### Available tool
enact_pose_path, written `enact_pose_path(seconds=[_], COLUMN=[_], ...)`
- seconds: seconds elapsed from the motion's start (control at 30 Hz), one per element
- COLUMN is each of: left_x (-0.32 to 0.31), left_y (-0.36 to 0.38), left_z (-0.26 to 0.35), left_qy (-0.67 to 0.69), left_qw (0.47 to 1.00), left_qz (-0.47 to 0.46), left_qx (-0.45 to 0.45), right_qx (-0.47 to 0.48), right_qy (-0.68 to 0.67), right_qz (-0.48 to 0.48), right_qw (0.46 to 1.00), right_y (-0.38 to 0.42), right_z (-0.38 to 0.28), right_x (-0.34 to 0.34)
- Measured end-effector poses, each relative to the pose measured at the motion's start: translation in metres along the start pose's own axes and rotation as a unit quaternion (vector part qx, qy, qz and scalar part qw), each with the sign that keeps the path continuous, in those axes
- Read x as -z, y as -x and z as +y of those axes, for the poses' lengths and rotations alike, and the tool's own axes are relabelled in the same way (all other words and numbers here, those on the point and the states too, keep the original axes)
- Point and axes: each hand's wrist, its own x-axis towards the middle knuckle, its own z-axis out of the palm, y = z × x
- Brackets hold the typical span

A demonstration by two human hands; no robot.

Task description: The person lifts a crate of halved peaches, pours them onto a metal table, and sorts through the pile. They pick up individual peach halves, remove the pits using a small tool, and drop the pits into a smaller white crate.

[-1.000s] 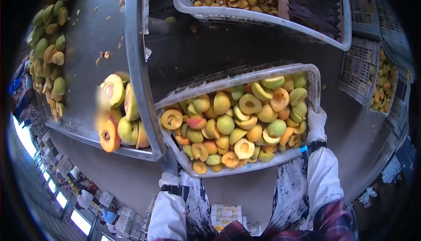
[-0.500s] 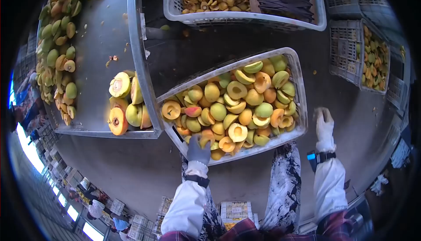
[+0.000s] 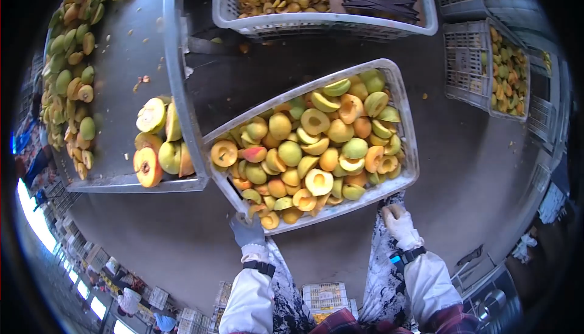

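A white plastic crate [image 3: 411, 151] full of halved peaches [image 3: 316, 121] stands tilted in front of me, its left end against the metal table. My left hand [image 3: 247, 229], in a grey glove, is at the crate's near left corner with its fingers closed on the rim. My right hand [image 3: 398, 223], in a white glove with bare-looking fingertips, is by my right trouser leg, just below the crate's near right side. Its fingers are curled in, and whether they hold anything is hidden.
The metal table [image 3: 140, 48] at left carries a long heap of peach halves and several large pieces near its corner. Another white crate [image 3: 328, 21] with fruit pieces and dark strips stands beyond. A grey crate [image 3: 468, 66] of fruit is at right.
My left hand has moved from over the fruit down to the crate's near left corner. My right hand has swung left and down, from beside the crate to near my leg.
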Motion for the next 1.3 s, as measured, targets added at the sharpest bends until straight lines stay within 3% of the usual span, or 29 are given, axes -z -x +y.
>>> enact_pose_path(seconds=[0.07,0.1,0.13,0.17,0.23,0.3,0.33,0.4,0.47,0.53,0.6,0.67,0.83,0.93,1.0,1.07,1.13,1.2,1.23,1.27,1.3], left_x=[-0.005,-0.012,-0.019,-0.028,-0.034,-0.024,-0.018,-0.006,0.009,0.013,-0.006,-0.033,-0.084,-0.070,-0.074,-0.071,-0.066,-0.062,-0.057,-0.053,-0.050], left_y=[0.002,-0.002,-0.008,-0.018,-0.019,-0.019,-0.021,-0.018,-0.004,0.020,0.039,0.051,0.043,0.037,0.035,0.037,0.036,0.039,0.044,0.049,0.054], left_z=[0.000,-0.002,-0.006,-0.009,0.004,0.009,0.009,0.007,0.032,0.062,0.085,0.105,0.111,0.129,0.139,0.138,0.138,0.137,0.138,0.140,0.142], left_qy=[-0.046,-0.049,-0.050,-0.039,-0.086,-0.171,-0.170,-0.102,-0.092,-0.029,-0.044,-0.123,-0.233,-0.272,-0.287,-0.304,-0.265,-0.259,-0.229,-0.199,-0.215], left_qw=[0.997,0.996,0.995,0.991,0.991,0.981,0.981,0.990,0.993,0.980,0.938,0.901,0.893,0.874,0.874,0.874,0.883,0.885,0.891,0.897,0.889], left_qz=[-0.056,-0.065,-0.074,-0.020,-0.042,-0.075,-0.067,-0.052,-0.025,-0.107,-0.113,-0.164,-0.171,-0.236,-0.245,-0.252,-0.250,-0.265,-0.276,-0.286,-0.301], left_qx=[-0.009,-0.027,-0.045,-0.125,-0.095,-0.060,-0.062,-0.077,-0.074,-0.164,-0.324,-0.383,-0.346,-0.326,-0.308,-0.285,-0.297,-0.282,-0.278,-0.273,-0.270], right_qx=[0.062,0.030,0.063,0.061,0.058,0.121,0.128,0.260,0.263,0.319,0.256,0.237,0.175,0.196,0.254,0.239,0.158,0.000,0.011,0.010,-0.003], right_qy=[0.018,-0.003,-0.056,-0.039,-0.019,-0.003,-0.008,0.046,0.072,0.208,0.290,0.349,0.362,0.285,0.186,0.059,-0.066,-0.154,-0.064,-0.062,0.068], right_qz=[0.036,0.029,0.054,0.059,0.068,0.091,0.092,0.128,0.119,0.175,0.120,0.158,0.124,0.102,0.169,0.209,0.303,0.306,0.326,0.325,0.273], right_qw=[0.997,0.999,0.995,0.996,0.996,0.988,0.987,0.956,0.955,0.908,0.914,0.893,0.907,0.933,0.934,0.946,0.938,0.940,0.943,0.943,0.959], right_y=[-0.006,-0.009,-0.012,-0.014,-0.020,-0.027,-0.034,-0.047,-0.053,-0.061,-0.075,-0.090,-0.096,-0.088,-0.067,-0.048,-0.039,-0.039,-0.052,-0.058,-0.064], right_z=[0.009,0.009,0.005,-0.007,-0.033,-0.060,-0.068,-0.076,-0.097,-0.114,-0.123,-0.115,-0.125,-0.123,-0.115,-0.094,-0.062,-0.046,-0.022,-0.011,-0.002], right_x=[-0.009,-0.011,-0.014,-0.012,-0.005,-0.006,-0.009,-0.015,-0.013,-0.012,-0.017,-0.037,-0.043,-0.025,-0.008,0.012,0.018,0.030,0.023,0.020,0.014])
